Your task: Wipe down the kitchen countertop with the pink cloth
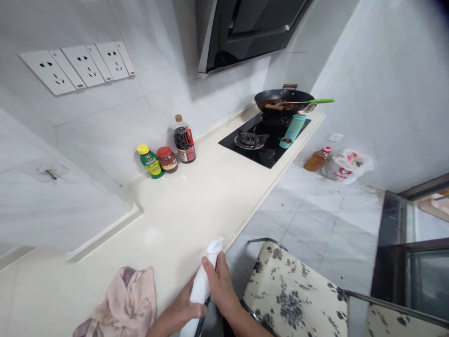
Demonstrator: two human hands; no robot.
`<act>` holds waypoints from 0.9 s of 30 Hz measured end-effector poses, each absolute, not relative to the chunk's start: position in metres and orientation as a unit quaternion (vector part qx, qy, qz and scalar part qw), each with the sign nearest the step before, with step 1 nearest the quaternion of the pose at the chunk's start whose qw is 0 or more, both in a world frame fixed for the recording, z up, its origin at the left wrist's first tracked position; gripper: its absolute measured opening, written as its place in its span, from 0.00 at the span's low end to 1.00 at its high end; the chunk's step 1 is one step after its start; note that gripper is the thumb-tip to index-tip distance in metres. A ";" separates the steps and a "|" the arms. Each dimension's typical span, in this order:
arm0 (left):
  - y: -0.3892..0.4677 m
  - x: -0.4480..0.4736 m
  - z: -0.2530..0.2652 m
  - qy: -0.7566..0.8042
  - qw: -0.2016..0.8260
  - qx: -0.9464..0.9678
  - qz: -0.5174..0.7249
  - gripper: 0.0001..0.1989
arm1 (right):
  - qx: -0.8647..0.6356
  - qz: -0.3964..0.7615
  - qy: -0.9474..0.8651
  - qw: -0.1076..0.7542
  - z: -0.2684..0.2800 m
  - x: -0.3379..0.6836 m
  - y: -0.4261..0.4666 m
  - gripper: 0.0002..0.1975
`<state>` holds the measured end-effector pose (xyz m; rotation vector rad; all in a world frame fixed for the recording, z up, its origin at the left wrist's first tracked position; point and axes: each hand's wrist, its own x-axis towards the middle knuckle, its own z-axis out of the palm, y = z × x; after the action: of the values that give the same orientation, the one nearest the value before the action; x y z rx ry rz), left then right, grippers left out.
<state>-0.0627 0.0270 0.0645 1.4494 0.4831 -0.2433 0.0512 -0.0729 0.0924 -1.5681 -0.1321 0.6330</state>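
Note:
Both my hands grip a long white item with a thin, crumpled-looking top end [201, 284] at the counter's front edge. A dark strip shows along its lower side; I cannot tell exactly what it is. My left hand [185, 303] wraps around its lower part. Higher up, my right hand [220, 282] closes on it, thumb near the top end. To the left of my hands a crumpled pink cloth [131, 299] lies on the cream countertop [206, 196].
Along the wall stand a green bottle [151, 162], a red-lidded jar [167, 160] and a dark sauce bottle [184, 140]. A wok [261, 97] and a turquoise flask [295, 127] are on the black hob [270, 157]. A floral chair [298, 295] stands right of my hands.

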 end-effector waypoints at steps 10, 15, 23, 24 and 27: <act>0.022 -0.109 0.086 0.253 0.657 0.710 -0.011 0.40 | -0.615 0.393 -0.156 0.665 0.114 0.017 -0.057 0.39; 0.027 -0.168 0.085 0.365 0.532 0.754 0.123 0.31 | -0.514 0.451 -0.310 0.660 0.126 -0.011 -0.053 0.47; 0.088 -0.271 0.117 0.550 0.393 0.664 0.320 0.33 | -0.556 0.438 -0.534 0.463 0.080 -0.050 -0.057 0.20; 0.098 -0.281 0.122 0.556 0.384 0.651 0.346 0.33 | -0.560 0.416 -0.563 0.443 0.072 -0.058 -0.053 0.22; 0.129 -0.307 0.132 0.589 0.340 0.604 0.415 0.35 | -0.583 0.374 -0.630 0.351 0.055 -0.080 -0.041 0.27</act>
<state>-0.3073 0.1294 0.1324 1.5725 1.5343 1.0795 -0.0802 -0.0406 0.0551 -1.5101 -1.6309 0.9687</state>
